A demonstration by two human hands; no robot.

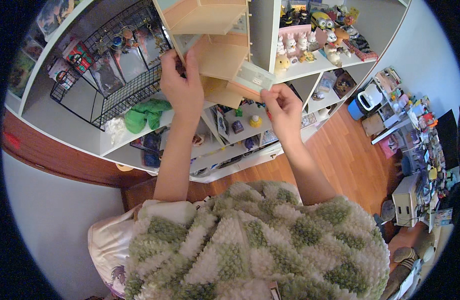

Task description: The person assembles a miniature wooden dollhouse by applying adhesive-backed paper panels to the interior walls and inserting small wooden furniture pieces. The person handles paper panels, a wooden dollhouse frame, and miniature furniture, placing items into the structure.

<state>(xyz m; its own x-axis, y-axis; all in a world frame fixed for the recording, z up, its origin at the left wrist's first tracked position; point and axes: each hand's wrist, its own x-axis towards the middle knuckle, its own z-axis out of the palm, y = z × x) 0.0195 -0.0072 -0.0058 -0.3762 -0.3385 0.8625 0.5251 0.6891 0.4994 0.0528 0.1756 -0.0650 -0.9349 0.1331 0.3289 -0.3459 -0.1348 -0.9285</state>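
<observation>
a person's left hand (182,84) clamps the left edge of a tan tiered display stand (217,57), apparently to steady it before a white shelving unit (264,35), while the right hand (285,107) pinches the corner of a clear-windowed panel (253,76) at the stand's lower right, likely for fine control; whether the two are joined is unclear.

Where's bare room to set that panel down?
The wooden floor shows bare between the white shelves, blue bin and drawer cabinet. Crowded: figurines up and right of the panel; a wire rack and green cloth left of the tan stand; small things heaped along the far right.
</observation>
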